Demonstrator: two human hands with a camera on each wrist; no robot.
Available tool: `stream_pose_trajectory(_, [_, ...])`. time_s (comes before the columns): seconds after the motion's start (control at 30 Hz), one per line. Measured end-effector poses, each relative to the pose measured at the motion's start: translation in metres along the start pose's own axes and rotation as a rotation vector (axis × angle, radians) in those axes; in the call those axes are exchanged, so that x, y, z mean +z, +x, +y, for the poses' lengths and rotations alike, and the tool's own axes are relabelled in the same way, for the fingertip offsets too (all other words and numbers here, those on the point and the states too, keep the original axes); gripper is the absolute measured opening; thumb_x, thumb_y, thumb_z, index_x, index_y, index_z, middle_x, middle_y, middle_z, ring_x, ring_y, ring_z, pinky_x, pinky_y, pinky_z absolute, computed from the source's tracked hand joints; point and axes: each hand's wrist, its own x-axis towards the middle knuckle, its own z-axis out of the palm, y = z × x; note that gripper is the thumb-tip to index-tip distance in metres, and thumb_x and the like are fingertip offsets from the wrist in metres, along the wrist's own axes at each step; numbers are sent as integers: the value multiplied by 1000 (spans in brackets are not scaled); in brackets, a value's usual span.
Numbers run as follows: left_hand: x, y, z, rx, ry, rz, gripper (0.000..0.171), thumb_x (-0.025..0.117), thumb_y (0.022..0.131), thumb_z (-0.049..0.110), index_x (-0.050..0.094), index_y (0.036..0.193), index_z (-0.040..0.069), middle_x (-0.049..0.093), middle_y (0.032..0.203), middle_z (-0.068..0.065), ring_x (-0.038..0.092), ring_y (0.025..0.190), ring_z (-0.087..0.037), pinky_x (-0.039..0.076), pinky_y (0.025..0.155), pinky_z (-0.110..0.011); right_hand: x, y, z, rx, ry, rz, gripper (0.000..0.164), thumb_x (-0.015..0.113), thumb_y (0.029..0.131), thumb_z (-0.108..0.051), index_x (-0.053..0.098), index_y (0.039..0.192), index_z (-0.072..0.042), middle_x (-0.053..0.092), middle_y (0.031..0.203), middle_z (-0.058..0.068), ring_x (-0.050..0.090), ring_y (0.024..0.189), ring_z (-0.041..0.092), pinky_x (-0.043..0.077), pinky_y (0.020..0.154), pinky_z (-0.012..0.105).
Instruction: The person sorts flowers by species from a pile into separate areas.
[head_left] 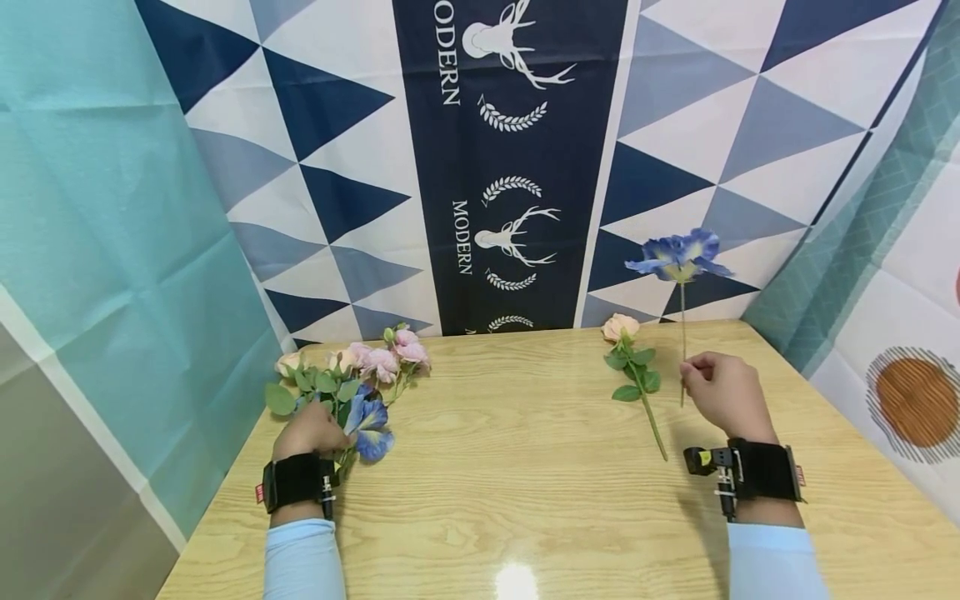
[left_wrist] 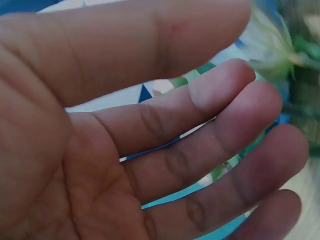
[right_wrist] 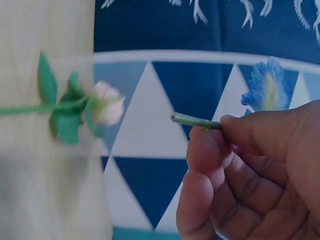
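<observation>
My right hand (head_left: 727, 396) pinches the thin stem of a blue iris (head_left: 678, 254) between thumb and fingers, and the flower stands upright above it. In the right wrist view the cut end of the stem (right_wrist: 192, 120) sticks out past the fingertips. At the left of the table my left hand (head_left: 309, 432) is among a bunch of artificial flowers, right beside another blue iris (head_left: 371, 437). Its thumb and fingers stand apart in the left wrist view, with nothing between them. A peach rose (head_left: 621, 327) with green leaves lies left of my right hand.
Pink flowers (head_left: 381, 364), peach blooms (head_left: 288, 363) and green leaves make up the bunch at the table's back left. The wooden table (head_left: 510, 450) is backed by a patterned cloth (head_left: 517, 167). A teal cloth (head_left: 142, 275) hangs on the left.
</observation>
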Motion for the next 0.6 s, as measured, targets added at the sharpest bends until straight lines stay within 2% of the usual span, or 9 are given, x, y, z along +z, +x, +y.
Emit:
stream_pose_trajectory(0.17, [-2,-1,-5,-31,24,-5,40,73,80,1,50,50,14,37,48,3,37,46,-13,37,50,-30,-2,-2,24,80,-17,-6,33,53,107,-20,70,106,9,71,79,13,59,64,18,43,53,33])
stream_pose_trajectory(0.33, [-3,-3,-6,-54,47,-11,39,75,80,1,53,50,13,42,49,2,42,48,-15,38,49,-30,-2,-5,45,158,-10,-45,36,51,107,-22,70,105,9,71,80,13,59,66,19,42,54,34])
stream_pose_trajectory(0.5, [-2,-3,-6,-66,61,-2,47,77,79,1,45,48,16,30,50,4,33,49,-13,34,48,-28,0,-7,60,215,-29,-63,34,53,105,-20,72,97,7,70,75,9,56,65,21,41,56,35])
stream_pose_trajectory(0.6, [-1,-2,-7,-85,68,2,48,78,80,1,46,48,16,30,50,4,33,49,-13,35,49,-29,2,-7,69,233,-51,-76,34,54,104,-20,73,94,7,69,75,9,56,66,22,41,58,34])
